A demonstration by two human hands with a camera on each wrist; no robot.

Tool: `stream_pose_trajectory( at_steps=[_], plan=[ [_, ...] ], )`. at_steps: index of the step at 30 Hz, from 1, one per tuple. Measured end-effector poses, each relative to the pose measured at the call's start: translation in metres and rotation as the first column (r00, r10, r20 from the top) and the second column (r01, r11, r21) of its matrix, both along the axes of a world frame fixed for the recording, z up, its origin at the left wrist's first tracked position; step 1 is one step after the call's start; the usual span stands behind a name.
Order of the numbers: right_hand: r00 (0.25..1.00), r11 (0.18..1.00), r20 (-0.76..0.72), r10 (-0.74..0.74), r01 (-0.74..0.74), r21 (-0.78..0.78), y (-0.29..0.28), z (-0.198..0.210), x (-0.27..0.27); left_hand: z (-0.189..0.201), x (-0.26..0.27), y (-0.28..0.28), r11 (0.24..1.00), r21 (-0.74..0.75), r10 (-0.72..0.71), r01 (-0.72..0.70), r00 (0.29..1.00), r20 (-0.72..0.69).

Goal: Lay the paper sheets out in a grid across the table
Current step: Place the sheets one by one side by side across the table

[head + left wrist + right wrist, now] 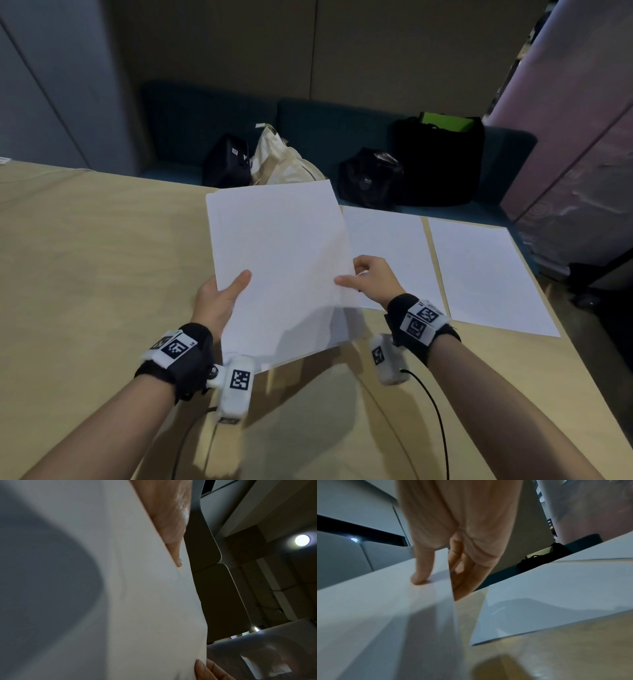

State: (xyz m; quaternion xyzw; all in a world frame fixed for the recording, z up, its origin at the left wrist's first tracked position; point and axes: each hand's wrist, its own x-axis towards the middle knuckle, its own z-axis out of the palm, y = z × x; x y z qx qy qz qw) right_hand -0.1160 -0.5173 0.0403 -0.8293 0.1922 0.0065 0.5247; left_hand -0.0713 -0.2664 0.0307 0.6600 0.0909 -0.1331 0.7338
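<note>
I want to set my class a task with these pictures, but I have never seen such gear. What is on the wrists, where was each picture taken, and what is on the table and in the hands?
No machine: a person works with bare hands. The wide picture comes from a head camera looking down. The left wrist camera and right wrist camera, white boxes on black bands, took the other two, looking along each hand. The left hand and right hand hold a stack of white sheets above the wooden table, thumbs on top; the right hand pinches its right edge. Two single sheets lie flat to the right: an inner sheet and an outer sheet. Behind, a cream bag and black bags sit on a dark bench.
</note>
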Motion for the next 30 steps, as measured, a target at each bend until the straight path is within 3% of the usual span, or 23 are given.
stream_pose_trajectory(
  at_steps=[3, 6, 19, 26, 30],
  plan=[
    [0.969, 0.971, 0.083, -0.231, 0.225, 0.076, 0.017, 0.008, 0.005, 0.005, 0.005, 0.009, 1.0, -0.031, 0.007, -0.006, 1.0, 0.014],
    [0.931, 0.939, 0.129, -0.341, 0.33, 0.099, 0.028, 0.007, 0.012, 0.01, 0.01, 0.02, 0.999, -0.042, 0.009, -0.008, 1.0, 0.022],
    [0.938, 0.943, 0.157, -0.308, 0.279, 0.183, 0.085, 0.015, 0.037, 0.019, 0.048, 0.087, 1.0, -0.014, 0.0, 0.0, 1.0, 0.017],
    [0.832, 0.861, 0.226, -0.506, 0.501, 0.082, 0.084, 0.007, 0.069, 0.019, 0.07, 0.124, 1.0, 0.029, 0.004, -0.005, 0.999, 0.031],
    [0.791, 0.799, 0.151, -0.593, 0.601, -0.011, 0.087, -0.005, 0.089, 0.019, 0.085, 0.152, 0.997, 0.077, 0.027, -0.031, 0.998, 0.047]
  ],
)
